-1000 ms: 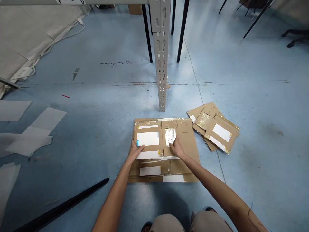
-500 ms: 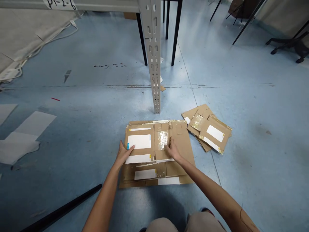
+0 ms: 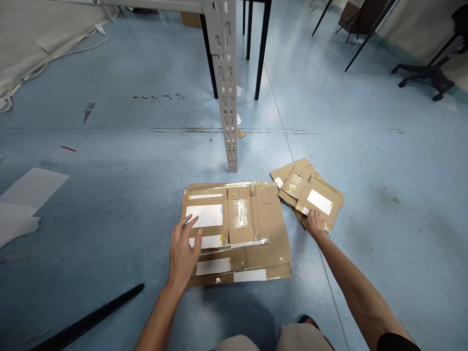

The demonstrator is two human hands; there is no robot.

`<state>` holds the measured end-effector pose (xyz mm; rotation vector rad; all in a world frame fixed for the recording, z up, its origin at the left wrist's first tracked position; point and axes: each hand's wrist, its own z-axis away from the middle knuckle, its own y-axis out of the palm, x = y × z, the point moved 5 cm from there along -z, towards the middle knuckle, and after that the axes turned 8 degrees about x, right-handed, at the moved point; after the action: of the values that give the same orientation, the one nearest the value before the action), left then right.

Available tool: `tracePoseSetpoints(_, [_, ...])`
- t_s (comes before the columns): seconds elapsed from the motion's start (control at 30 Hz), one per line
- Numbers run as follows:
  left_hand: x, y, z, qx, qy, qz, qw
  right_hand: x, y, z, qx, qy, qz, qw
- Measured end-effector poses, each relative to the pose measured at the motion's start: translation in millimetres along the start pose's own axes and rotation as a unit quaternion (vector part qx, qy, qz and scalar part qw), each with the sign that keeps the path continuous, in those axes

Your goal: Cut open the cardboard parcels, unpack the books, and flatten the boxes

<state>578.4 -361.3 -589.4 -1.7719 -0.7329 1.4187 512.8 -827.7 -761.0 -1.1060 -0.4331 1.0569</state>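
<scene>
A stack of flattened cardboard boxes lies on the floor in front of me, with white labels and clear tape on the upper pieces. Over its left side is my left hand, fingers spread and holding nothing. To the right lies a smaller, fanned-out pile of cardboard. My right hand has its fingers bent over the near edge of that pile's top flattened cardboard box. The thumb's place under or beside the edge is hard to make out.
A perforated grey metal post stands just beyond the stack. Black table legs rise behind it. White sheets lie on the floor at left, near a black bar. A wheeled chair base is at far right.
My right hand has left the large stack and moved right to the smaller pile. My left hand has loosened from the stack's left edge, its fingers now spread above it.
</scene>
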Motion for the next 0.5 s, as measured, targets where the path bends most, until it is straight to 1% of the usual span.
tracePoseSetpoints(0.13, [-13.3,11.1,4.7,0.014,0.016,0.021,1.000,-2.5,7.0,-8.8,0.025,0.021,-0.002,0.999])
tracePoseSetpoints(0.2, [-17.3,15.8,7.9,0.024,0.026,0.023,0.999,-0.1,5.9,-13.3,0.030,0.015,-0.003,0.999])
tracePoseSetpoints(0.27, [-16.5,20.6,10.3,0.031,0.029,0.017,0.999,2.2,1.5,-16.7,0.034,0.002,-0.005,0.999])
tracePoseSetpoints(0.37, [-4.9,33.2,9.3,0.055,0.037,-0.009,0.998,3.6,-15.1,-20.8,0.028,-0.013,-0.012,0.999])
tracePoseSetpoints(0.5, [19.1,62.4,2.5,0.114,0.060,-0.069,0.989,6.3,-54.7,-31.0,-0.010,-0.008,-0.023,1.000])
